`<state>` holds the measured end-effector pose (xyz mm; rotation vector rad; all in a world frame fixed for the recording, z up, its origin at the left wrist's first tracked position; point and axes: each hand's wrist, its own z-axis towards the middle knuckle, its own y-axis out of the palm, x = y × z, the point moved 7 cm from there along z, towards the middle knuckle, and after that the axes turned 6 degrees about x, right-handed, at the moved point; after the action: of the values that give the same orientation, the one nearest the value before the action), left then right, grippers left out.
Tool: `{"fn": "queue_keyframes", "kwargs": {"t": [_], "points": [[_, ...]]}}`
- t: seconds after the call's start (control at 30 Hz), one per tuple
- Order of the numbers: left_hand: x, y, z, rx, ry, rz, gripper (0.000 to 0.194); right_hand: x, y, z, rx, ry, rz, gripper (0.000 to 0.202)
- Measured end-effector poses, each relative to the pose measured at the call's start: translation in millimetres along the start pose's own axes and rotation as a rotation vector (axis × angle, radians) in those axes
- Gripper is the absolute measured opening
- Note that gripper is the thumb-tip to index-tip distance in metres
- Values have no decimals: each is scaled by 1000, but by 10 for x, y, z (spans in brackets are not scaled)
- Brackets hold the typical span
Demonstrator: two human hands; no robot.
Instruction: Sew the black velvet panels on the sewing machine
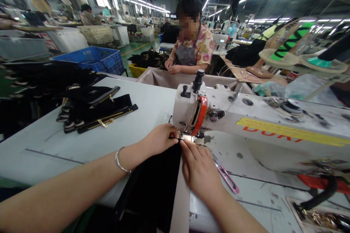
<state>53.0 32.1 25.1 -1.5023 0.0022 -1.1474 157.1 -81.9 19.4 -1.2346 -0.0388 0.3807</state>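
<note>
My left hand (161, 140), with a bangle on its wrist, pinches the upper edge of a black fabric piece (155, 185) just in front of the sewing machine's needle area. My right hand (201, 165) lies on the edge of the piece beside it, its fingers stretched toward the presser foot. A pale beige strip (180, 196) runs down the right side of the black fabric, partly under that hand. The white sewing machine (232, 109) has a red-orange guard (201, 114) at its head. Pink-handled thread snips (228, 178) lie right of my right hand.
Black pieces with gold zippers (101, 109) are stacked on the table's left side. Opposite sits a co-worker (193, 43) behind a beige cloth-lined bin (161, 78). A blue crate (93, 60) stands back left. A tray of metal parts (314, 214) is at lower right.
</note>
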Motion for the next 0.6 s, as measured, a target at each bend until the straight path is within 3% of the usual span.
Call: {"fn": "queue_keyframes", "kwargs": {"t": [0.27,0.6], "points": [[17,-13,19,97,-49,76,14,18,22,-9,-11,3,-8,56],[29,6,58,127,-46,146,13,20,35,8,12,-12,-32,60]]}}
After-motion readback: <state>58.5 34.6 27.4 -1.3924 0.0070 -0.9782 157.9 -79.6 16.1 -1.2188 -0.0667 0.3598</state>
